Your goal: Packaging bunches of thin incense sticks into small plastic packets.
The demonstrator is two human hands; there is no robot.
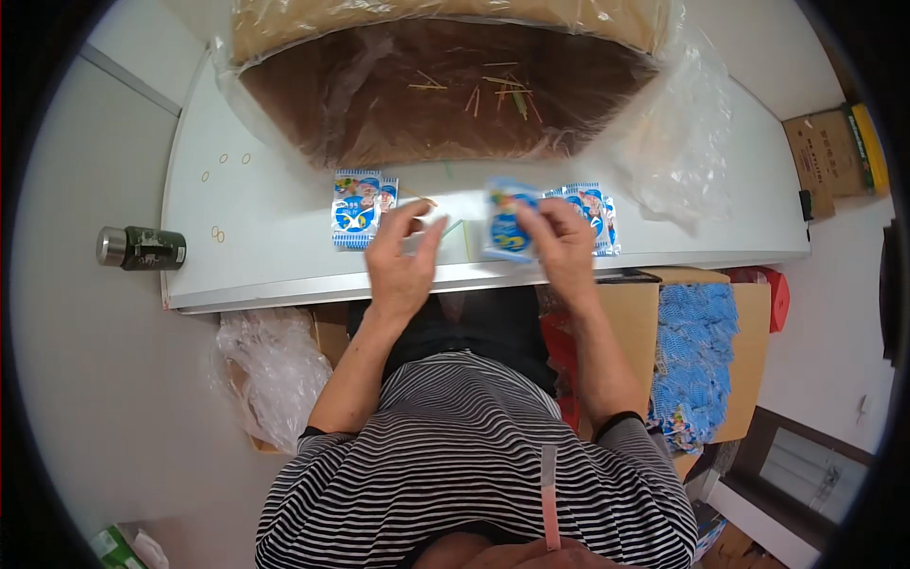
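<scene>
My right hand [567, 251] pinches a small blue-and-white packet [508, 228], blurred by motion, above the white table. To its left my left hand [403, 261] hovers with curled fingers and the thumb apart, and I see nothing between them. A thin yellowish stick [417, 195] shows by its fingertips. Near the thumb is a thin green stick [455, 229]. Similar packets [355, 211] lie overlapping just left of my left hand. Another overlapping group of packets [597, 213] lies beyond my right hand, partly covered by it.
A large plastic-lined carton [436, 128] lies open toward me, thin coloured sticks inside. Several rubber bands [219, 235] lie at the left, near a dark flask [142, 248]. Crumpled clear plastic [687, 142] is at right. Below the table edge stands a carton of blue packets [697, 346].
</scene>
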